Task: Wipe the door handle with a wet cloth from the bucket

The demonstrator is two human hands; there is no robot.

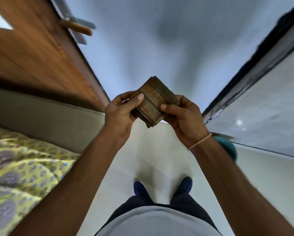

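Door handle [78, 26] blurred — bucket [228, 147] perhaps half-hidden.

Both hands hold a folded brown cloth [152, 100] at chest height, left hand [121, 114] and right hand [183, 116] each pinching a side. The wooden door [38, 53] and its door handle [78, 27] stand upper left; a teal bucket [228, 148] sits right.

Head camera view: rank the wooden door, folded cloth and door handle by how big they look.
1. Wooden door
2. Folded cloth
3. Door handle
The cloth sits nearer the camera, so the last two are unsure.
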